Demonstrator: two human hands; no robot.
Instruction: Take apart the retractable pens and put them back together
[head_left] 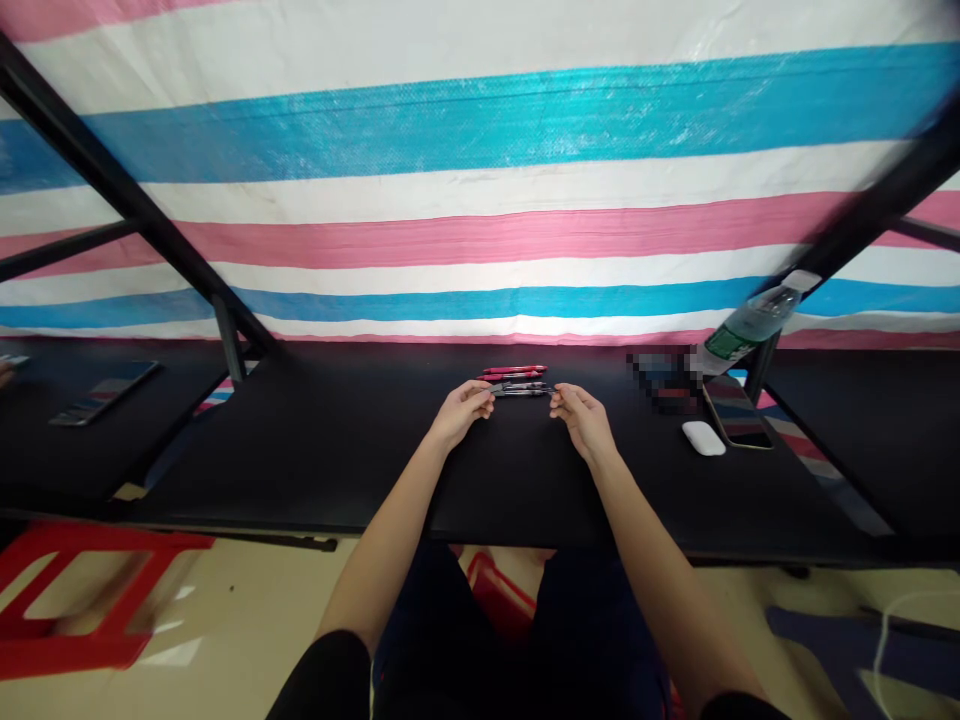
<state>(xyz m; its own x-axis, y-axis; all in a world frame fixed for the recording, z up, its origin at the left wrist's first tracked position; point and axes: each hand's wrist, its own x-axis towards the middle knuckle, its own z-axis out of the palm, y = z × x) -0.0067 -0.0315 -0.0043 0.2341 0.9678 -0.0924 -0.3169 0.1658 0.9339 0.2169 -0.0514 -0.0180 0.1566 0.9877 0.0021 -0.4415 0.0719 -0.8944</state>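
Observation:
Two or so red pens (514,376) lie side by side on the black tabletop (337,440), pointing left to right. Just in front of them are dark and clear pens (523,389), partly overlapping. My left hand (462,413) is closed in a pinch at their left end, with a greyish pen between thumb and fingers. At the right end, the fingertips of my right hand (582,418) are pinched together around a small dark thing, too small to name. Both hands are just above the table, palms facing inward.
To the right stand a tilted plastic bottle (739,335), a phone (739,412), a white earbud case (703,438) and a blurred-out item (666,378). Another phone (109,390) lies on the left table. Black metal posts (142,215) flank a striped sheet (480,240). A red stool (90,600) is lower left.

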